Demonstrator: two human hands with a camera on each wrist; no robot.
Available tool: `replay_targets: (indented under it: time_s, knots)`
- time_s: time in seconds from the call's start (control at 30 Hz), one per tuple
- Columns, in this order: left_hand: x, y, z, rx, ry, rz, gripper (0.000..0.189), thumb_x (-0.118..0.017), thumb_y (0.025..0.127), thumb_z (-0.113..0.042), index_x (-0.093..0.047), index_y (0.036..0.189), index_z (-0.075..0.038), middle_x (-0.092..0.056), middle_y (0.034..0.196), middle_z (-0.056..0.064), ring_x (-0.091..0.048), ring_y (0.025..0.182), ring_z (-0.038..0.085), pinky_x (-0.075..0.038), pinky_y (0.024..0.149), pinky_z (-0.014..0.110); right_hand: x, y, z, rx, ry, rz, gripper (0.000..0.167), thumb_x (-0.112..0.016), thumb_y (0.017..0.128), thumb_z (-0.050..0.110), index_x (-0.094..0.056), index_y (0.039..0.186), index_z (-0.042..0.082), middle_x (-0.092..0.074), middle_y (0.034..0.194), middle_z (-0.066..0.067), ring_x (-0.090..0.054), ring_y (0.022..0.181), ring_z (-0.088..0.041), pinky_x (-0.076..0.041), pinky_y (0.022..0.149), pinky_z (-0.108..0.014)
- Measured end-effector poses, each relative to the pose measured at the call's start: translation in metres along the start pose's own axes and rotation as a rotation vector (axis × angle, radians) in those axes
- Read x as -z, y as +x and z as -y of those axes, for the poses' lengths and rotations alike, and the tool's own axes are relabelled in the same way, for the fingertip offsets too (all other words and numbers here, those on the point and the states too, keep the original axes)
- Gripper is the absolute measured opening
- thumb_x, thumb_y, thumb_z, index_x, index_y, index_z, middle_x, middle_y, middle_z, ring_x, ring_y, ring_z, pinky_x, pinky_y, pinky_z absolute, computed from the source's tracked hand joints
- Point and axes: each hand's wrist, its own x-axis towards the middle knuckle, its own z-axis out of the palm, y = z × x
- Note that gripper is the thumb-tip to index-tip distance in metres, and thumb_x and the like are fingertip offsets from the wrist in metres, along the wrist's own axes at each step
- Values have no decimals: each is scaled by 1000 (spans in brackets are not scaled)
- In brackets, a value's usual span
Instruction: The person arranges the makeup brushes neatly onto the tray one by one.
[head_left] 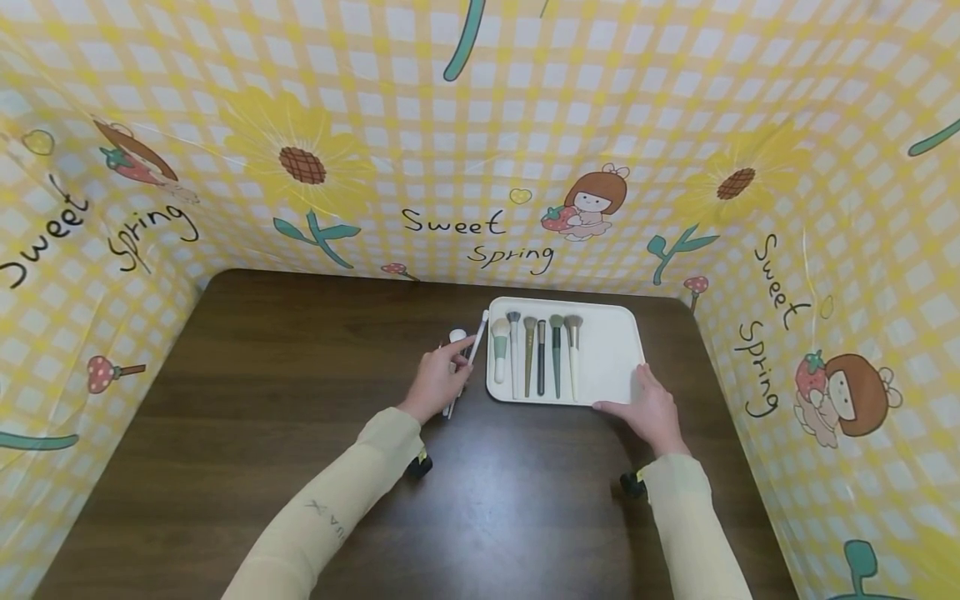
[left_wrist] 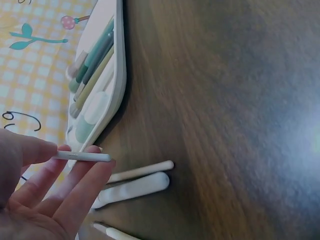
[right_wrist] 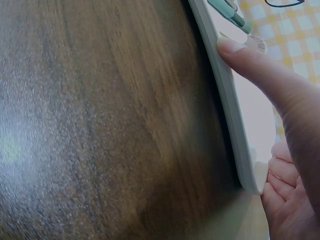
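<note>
My left hand [head_left: 437, 382] pinches a slim white makeup brush [head_left: 478, 335] between thumb and fingers, just left of a white tray [head_left: 611, 354]. In the left wrist view, the end of its pale handle [left_wrist: 82, 156] juts past the fingertips. Several makeup brushes lie side by side in the tray's left half, among them a short one with a light green handle [head_left: 500, 357] and a dark green one [head_left: 557, 354]. At the tray's near right corner my right hand [head_left: 654, 414] holds on, thumb over the front rim and fingers against the right side.
Beside the tray, partly under my left hand, several pale brushes lie on the brown table [head_left: 247, 400]; one has a thick white handle [left_wrist: 137, 189]. A yellow checked cloth [head_left: 420, 125] walls in the table at the back and both sides.
</note>
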Motion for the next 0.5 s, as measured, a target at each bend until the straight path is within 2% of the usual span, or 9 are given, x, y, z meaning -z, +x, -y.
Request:
replay_targets:
  time_s: [0.1,0.23,0.4,0.5]
  knots:
    - [-4,1,-1,-3,-18,2,32,-71,93,0,-70,124,-4,-73,89,5,-67,68,13,-56,62,30,-1,0,0,0,-2,4,128,-88,70,60,-24,154,-12,-19,159,-33,-25,145,-50,-27,114,-58]
    - [-10,2,-5,-19,-24,-13,15,-73,91,-1,-72,107,-1,-74,90,7,-70,81,17,-57,71,34,-1,-1,0,-8,2,10,128,-87,70,61,-23,155,-11,-18,160,-32,-24,145,-49,-26,114,-58]
    - [-17,2,-11,-32,-29,-2,19,-72,93,-4,-71,112,-1,-74,88,8,-71,84,20,-56,74,37,0,-1,0,-8,-2,7,131,-86,69,64,-23,155,-11,-19,160,-32,-24,145,-49,-27,114,-58]
    - [-24,1,-16,-22,-83,30,25,-70,94,-3,-69,119,-1,-75,89,10,-72,81,24,-57,68,37,0,-2,1,-4,1,0,131,-86,69,65,-24,155,-11,-20,160,-32,-25,145,-49,-27,114,-58]
